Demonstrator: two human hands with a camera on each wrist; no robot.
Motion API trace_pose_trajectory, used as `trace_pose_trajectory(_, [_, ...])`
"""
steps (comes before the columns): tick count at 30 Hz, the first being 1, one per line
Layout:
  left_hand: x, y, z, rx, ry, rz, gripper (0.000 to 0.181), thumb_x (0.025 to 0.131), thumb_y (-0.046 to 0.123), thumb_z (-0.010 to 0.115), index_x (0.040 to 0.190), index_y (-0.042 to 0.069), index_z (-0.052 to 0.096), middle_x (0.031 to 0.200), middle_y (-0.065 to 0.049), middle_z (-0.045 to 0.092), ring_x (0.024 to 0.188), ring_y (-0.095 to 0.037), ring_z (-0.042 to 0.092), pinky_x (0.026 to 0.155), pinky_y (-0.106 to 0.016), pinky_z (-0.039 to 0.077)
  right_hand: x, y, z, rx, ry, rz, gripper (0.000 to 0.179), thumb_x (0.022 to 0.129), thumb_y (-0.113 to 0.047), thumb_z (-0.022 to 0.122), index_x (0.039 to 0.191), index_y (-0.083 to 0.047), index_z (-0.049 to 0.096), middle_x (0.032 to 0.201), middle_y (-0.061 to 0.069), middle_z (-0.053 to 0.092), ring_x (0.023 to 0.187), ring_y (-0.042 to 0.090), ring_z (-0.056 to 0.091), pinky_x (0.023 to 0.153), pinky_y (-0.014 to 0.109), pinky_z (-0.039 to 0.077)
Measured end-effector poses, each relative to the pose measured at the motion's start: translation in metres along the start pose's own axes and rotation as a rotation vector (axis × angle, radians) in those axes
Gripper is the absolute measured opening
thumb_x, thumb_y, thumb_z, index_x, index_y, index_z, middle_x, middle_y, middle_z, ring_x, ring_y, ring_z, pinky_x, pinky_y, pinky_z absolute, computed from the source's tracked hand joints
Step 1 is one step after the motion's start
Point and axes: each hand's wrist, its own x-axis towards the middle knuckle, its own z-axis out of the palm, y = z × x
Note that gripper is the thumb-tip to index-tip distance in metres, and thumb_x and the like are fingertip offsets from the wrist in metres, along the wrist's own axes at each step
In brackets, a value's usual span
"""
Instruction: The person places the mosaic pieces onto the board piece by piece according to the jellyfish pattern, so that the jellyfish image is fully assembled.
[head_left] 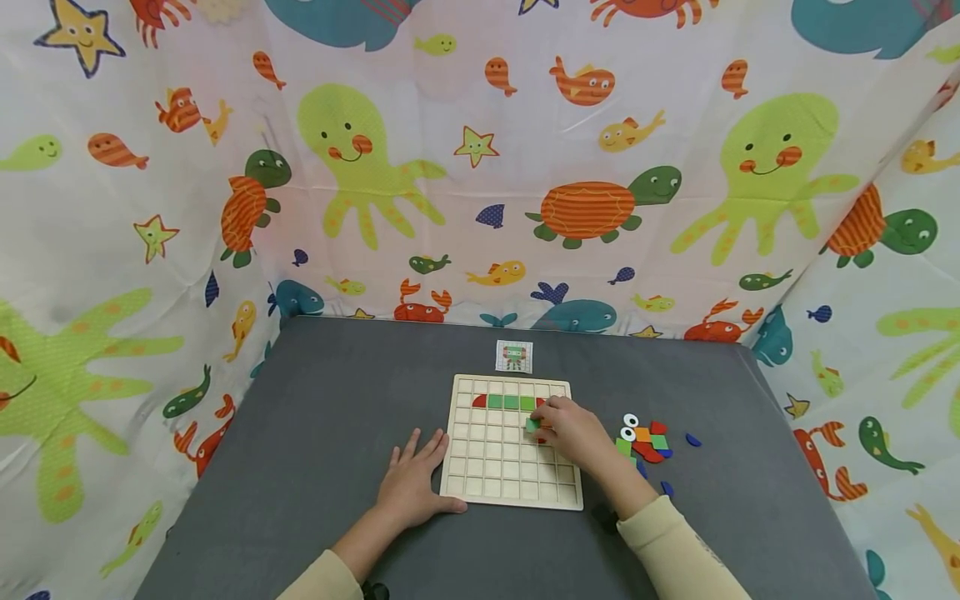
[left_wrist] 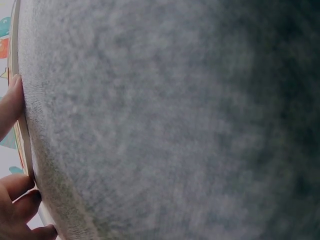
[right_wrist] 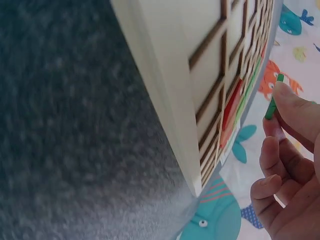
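Observation:
A wooden grid board (head_left: pixel 487 487) lies on the dark grey table. In an upper row sit several green square tiles (head_left: pixel 512 402) with a red rounded piece (head_left: pixel 480 402) at the left and a red piece (head_left: pixel 541 402) at the right. Over the board's right half, my right hand (head_left: pixel 573 432) pinches a green square tile (right_wrist: pixel 273 102) between thumb and forefinger, held above the grid. That hand partly covers another red piece (head_left: pixel 542 440) in the grid. My left hand (head_left: pixel 408 483) rests with spread fingers along the left edge, its thumb at the near left corner.
Right of the board lies a loose pile of coloured pieces: red ones (head_left: pixel 648 452), an orange square (head_left: pixel 642 434), green, blue and white rings (head_left: pixel 627 433). Two blue pieces (head_left: pixel 693 440) lie apart. A small picture card (head_left: pixel 514 357) lies beyond the board. Sea-animal fabric (head_left: pixel 450 192) surrounds the table.

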Motion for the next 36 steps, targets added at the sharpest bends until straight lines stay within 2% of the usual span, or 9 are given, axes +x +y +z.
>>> trace_pose_trajectory(9, [-0.001,0.002,-0.002,-0.002,-0.003,-0.001,0.12,0.063,0.066,0.086,0.159,0.016,0.035,0.165,-0.002,0.031,0.156,-0.038,0.014,0.12,-0.067,0.016,0.003,-0.004,0.008,-0.017,-0.047,-0.015,0.023,0.082,-0.023,0.085,0.103,-0.016,0.078,0.095,-0.002,0.065,0.084,0.012,0.057,0.073,0.035,0.054])
trace_pose_trajectory(18, [0.0,0.001,0.001,0.002,0.003,-0.001,0.121,0.062,0.068,0.085,0.159,0.017,0.035,0.166,-0.001,0.03,0.156,-0.038,0.013,0.12,-0.067,0.016,0.007,-0.004,0.014,-0.031,-0.133,0.013,0.022,0.083,-0.02,0.085,0.103,-0.015,0.079,0.097,-0.001,0.068,0.09,0.017,0.062,0.082,0.039,0.055])
trace_pose_trajectory(30, [0.002,0.0,-0.004,0.018,0.017,0.001,0.12,0.063,0.067,0.085,0.159,0.016,0.035,0.165,-0.002,0.031,0.156,-0.037,0.014,0.12,-0.066,0.016,0.016,-0.006,0.01,0.001,-0.104,0.022,0.02,0.082,-0.018,0.085,0.101,-0.016,0.078,0.094,-0.002,0.068,0.085,0.015,0.059,0.076,0.037,0.053])
trace_pose_trajectory(36, [-0.001,-0.001,0.002,0.007,0.003,0.001,0.12,0.063,0.067,0.085,0.159,0.016,0.035,0.165,-0.002,0.031,0.156,-0.038,0.014,0.12,-0.067,0.016,0.004,-0.004,0.005,0.02,-0.072,0.042,0.023,0.082,-0.019,0.085,0.103,-0.016,0.077,0.099,-0.001,0.069,0.09,0.017,0.064,0.081,0.04,0.055])
